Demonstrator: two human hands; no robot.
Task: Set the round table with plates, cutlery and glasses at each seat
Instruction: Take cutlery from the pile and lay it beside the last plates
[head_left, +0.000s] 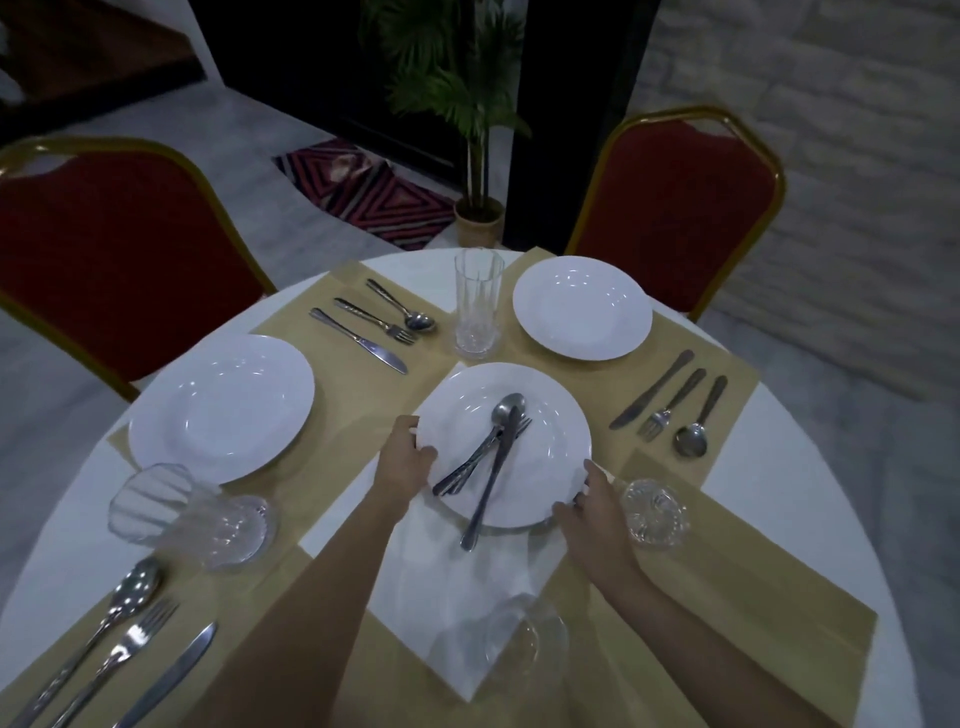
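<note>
A white plate (545, 441) sits in the middle of the round table (810, 499) with a spoon, fork and knife (493, 457) lying loose on it. My left hand (408, 460) grips its left rim and my right hand (592, 506) grips its lower right rim. Another plate (221, 408) lies on the left placemat and a smaller one (582, 314) on the far right placemat. Glasses stand at the far middle (478, 304), left (192, 512), right (654, 512) and near me (506, 642).
Cutlery sets lie at the far left (371, 325), the right (670, 402) and the near left (111, 647). Two red chairs (104, 249) (675, 208) stand behind the table. A potted palm (478, 208) and a patterned rug are on the floor beyond.
</note>
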